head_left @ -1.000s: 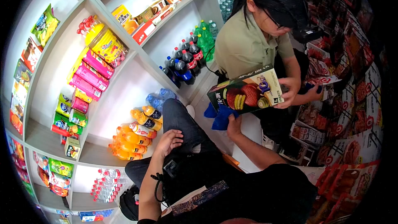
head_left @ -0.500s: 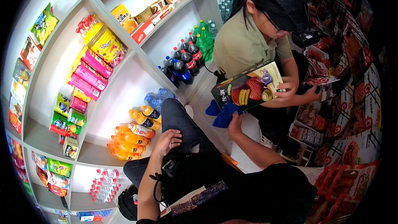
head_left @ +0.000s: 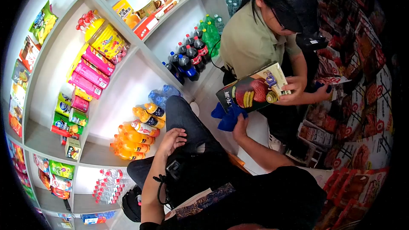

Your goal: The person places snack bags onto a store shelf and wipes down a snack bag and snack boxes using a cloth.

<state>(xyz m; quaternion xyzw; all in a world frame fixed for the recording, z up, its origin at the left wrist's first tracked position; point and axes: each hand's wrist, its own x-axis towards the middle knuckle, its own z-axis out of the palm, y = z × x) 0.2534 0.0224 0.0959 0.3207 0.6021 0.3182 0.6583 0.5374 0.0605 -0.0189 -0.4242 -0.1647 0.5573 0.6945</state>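
My left hand [head_left: 172, 139] rests on my dark trouser leg [head_left: 185, 121], its fingers loosely curled with no object visible in them. Over to the right, my right hand [head_left: 240, 127] grips a bunched blue cloth [head_left: 230, 117]. The cloth touches or lies just under the lower end of a dark box with food pictures [head_left: 249, 91]. A co-worker's hand [head_left: 294, 89] holds the other end of that box, which is tilted. The co-worker's other hand [head_left: 321, 93] is beside packages on the right.
Shelves [head_left: 140, 42] on the left hold cola bottles [head_left: 194, 57], orange drink bottles [head_left: 134, 140], pink cans [head_left: 91, 74] and snack bags. A co-worker [head_left: 251, 38] in a black cap sits close ahead. Packaged foods [head_left: 362, 153] line the right side.
The view has shifted slightly. The co-worker's head has turned or leaned a little, and the box has tilted slightly. Both my hands keep about the same places.
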